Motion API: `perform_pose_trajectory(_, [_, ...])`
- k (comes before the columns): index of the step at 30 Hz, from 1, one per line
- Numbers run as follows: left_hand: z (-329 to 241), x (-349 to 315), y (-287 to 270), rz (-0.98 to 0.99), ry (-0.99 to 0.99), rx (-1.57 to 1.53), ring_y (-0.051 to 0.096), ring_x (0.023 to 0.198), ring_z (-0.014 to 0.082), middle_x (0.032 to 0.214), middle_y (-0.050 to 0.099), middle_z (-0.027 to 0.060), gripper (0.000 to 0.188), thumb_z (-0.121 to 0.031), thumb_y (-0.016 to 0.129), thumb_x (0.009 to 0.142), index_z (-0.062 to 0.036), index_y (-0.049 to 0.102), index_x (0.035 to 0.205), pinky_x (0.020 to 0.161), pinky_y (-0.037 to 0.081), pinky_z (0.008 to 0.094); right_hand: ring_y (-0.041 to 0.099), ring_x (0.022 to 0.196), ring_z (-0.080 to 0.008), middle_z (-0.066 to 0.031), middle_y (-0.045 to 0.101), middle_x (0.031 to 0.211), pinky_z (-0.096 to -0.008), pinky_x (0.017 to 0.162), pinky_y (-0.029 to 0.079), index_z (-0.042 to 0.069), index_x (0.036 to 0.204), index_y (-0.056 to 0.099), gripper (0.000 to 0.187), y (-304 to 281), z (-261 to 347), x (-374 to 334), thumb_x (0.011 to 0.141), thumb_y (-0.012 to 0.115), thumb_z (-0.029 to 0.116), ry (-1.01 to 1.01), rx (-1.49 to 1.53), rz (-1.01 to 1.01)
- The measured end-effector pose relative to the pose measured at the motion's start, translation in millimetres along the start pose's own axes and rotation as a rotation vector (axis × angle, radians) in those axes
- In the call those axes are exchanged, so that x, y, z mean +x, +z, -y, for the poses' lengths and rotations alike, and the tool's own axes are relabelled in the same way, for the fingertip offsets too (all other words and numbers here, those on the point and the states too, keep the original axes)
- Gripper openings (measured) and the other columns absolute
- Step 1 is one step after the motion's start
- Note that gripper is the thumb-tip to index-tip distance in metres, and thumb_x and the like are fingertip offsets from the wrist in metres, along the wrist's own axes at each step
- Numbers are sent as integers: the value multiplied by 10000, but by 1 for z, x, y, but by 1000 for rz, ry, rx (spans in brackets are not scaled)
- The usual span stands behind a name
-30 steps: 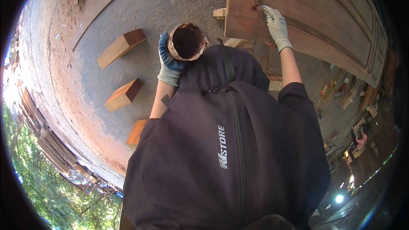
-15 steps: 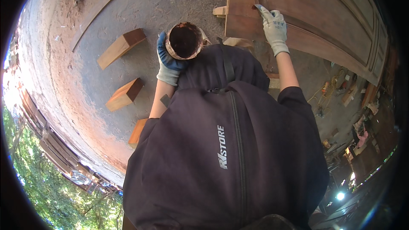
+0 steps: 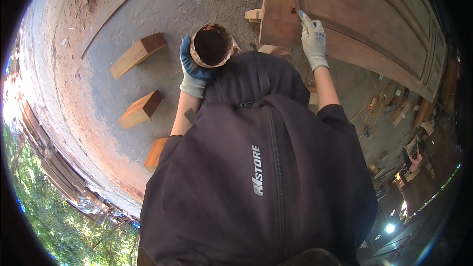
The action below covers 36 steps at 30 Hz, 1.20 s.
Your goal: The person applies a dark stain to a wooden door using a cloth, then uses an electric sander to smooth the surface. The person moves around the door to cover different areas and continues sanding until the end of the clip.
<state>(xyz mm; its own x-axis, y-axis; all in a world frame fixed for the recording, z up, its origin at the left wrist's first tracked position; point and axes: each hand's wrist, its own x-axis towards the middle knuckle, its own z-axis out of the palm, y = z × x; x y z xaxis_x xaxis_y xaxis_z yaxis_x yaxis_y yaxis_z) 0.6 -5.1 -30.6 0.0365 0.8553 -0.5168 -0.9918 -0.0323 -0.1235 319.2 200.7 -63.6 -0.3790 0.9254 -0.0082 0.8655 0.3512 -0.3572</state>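
Observation:
My left hand, in a white glove with a blue palm, is closed round the side of a round can. The can's rim is crusted, and its inside is dark reddish brown. At the upper right, my gloved right hand is closed over a panelled wooden door, with the index finger reaching toward a curved moulding. What its fingers hold is mostly hidden. Just beyond the fingertip, a small dark reddish-brown patch shows against the wood.
Several wooden blocks, including one block and another block, stand on the floor to the left. A long board lies farther off. Under the door's edge sticks out a wood piece. Yellow cord and clutter lie at right.
My right hand has drawn slightly nearer and turned a little at the door. A thin dark edge seen at its fingertips earlier now shows as a small patch. The can stays in my left hand.

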Motion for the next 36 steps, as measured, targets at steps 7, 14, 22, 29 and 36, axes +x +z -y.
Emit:
perform_pose_trajectory(7, [-1,-2,-1,18,-33,-11,503,1323,373,1437,538,151,645,-550,547,934,-129,526,1421,1123,375,610,638,904,-317,-117,605,929,-459,811,521,292,1285,659,321,-3,4,-3,983,569,229,-70,-90,87])
perform_pose_trajectory(14, [6,3,7,-89,45,122,484,1335,392,1449,519,169,706,-582,567,908,-121,504,1439,1129,364,608,614,1102,-373,-170,657,1166,-434,951,487,184,1310,631,326,-9,-28,23,1016,504,239,15,289,3])
perform_pose_trajectory(22, [3,0,3,-86,28,116,465,1354,393,1469,495,176,721,-580,581,899,-124,489,1451,1139,356,596,602,1156,-366,-175,654,1231,-432,989,467,126,1287,629,333,1,-25,43,1002,478,207,23,336,129])
perform_pose_trajectory(29, [2,-2,-1,-92,48,128,472,1346,391,1464,501,176,704,-570,565,912,-125,487,1452,1135,358,607,608,1128,-367,-147,656,1209,-445,957,484,169,1291,630,325,-1,-23,40,1000,491,213,-2,215,140])
perform_pose_trajectory(36, [1,-1,-2,-80,33,91,475,1345,383,1467,502,167,690,-566,546,923,-128,486,1454,1140,355,605,627,1036,-343,-109,656,1087,-460,905,506,251,1294,637,334,-12,-28,33,985,521,202,-85,38,183])
